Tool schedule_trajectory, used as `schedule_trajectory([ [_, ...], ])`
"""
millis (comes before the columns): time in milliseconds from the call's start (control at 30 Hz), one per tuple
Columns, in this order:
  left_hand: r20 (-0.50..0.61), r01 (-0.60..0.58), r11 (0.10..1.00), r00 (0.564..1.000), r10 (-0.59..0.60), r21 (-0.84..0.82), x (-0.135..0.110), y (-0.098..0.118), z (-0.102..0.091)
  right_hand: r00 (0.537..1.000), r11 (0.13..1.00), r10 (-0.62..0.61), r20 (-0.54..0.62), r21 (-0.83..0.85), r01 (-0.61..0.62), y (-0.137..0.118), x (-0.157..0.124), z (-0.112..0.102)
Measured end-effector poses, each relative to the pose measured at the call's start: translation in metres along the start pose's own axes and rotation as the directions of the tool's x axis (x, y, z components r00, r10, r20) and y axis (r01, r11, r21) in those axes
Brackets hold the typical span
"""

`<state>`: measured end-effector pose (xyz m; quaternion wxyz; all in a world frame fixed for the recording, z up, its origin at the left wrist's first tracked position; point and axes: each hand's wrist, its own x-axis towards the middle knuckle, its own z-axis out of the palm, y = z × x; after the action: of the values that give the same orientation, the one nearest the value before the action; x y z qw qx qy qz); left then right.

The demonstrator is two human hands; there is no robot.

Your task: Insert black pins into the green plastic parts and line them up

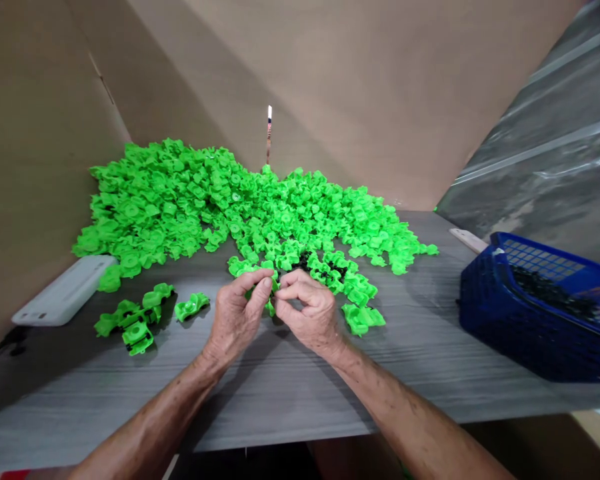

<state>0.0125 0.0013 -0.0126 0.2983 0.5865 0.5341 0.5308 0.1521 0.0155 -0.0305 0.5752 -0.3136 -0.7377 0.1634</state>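
My left hand point(237, 313) and my right hand point(307, 310) meet over the grey table point(280, 387), both pinched on one small bright green plastic part point(270, 307) that is mostly hidden by the fingers. Just beyond them lies a large heap of the same green parts point(240, 207), with some small black pieces point(305, 260) mixed in near its front. A few green parts point(135, 320) lie apart to the left of my left hand.
A blue plastic basket point(540, 313) holding dark small pieces stands at the right. A white flat box point(65, 291) lies at the left by the cardboard wall point(40, 167). More cardboard rises behind the heap.
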Motion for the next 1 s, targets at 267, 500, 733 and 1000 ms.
schedule_trajectory([
  [267,0.043,0.14,0.976,0.99,-0.135,-0.168,0.01,-0.009,0.0,0.998,0.998,0.042,0.042,0.04,-0.044,0.006,0.003,-0.002],
  [500,0.023,0.308,0.881,0.947,-0.322,-0.359,0.023,-0.02,-0.013,0.962,0.947,0.255,0.1,-0.226,-0.228,0.047,0.003,-0.024],
  [733,0.11,0.403,0.765,0.907,-0.406,-0.503,0.027,-0.019,-0.018,0.887,0.779,0.344,0.309,-0.621,-0.085,0.057,0.002,-0.004],
  [1000,0.158,0.477,0.725,0.871,-0.465,-0.497,0.025,-0.019,-0.017,0.83,0.691,0.449,0.33,-0.717,-0.088,0.057,0.013,0.007],
])
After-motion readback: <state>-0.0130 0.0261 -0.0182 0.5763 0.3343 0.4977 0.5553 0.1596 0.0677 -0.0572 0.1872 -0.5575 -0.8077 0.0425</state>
